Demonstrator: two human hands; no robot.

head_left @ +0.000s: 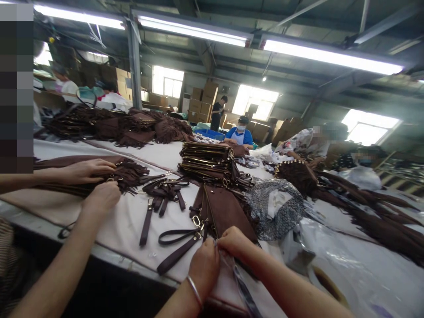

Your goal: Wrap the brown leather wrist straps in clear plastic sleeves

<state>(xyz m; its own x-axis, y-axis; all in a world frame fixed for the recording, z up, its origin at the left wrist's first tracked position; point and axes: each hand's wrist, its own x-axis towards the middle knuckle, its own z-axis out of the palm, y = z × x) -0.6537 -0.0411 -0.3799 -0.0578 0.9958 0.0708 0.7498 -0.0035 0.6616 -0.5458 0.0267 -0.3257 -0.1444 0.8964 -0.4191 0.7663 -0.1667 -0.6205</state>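
Observation:
My left hand (206,264), wearing a silver bangle, is closed at the near end of a dark brown zippered pouch (228,207). Against it, my right hand (236,242) is closed in a pinch at the same spot. Something small and whitish shows between the fingertips, but I cannot make out what it is. A dark shiny strip (244,289) hangs below the hands. Left of them lie dark wrist straps (177,256) with gold clasps, beside a gold metal ring (196,221) at the pouch's edge.
A co-worker's hands (99,194) handle fringed brown pieces at left. Loose straps (162,194) lie mid-table. Beyond stands a pouch stack (205,163). At right are a grey speckled cloth bundle (261,212), a tape roll (329,282) and clear plastic (364,269). Other people sit farther off.

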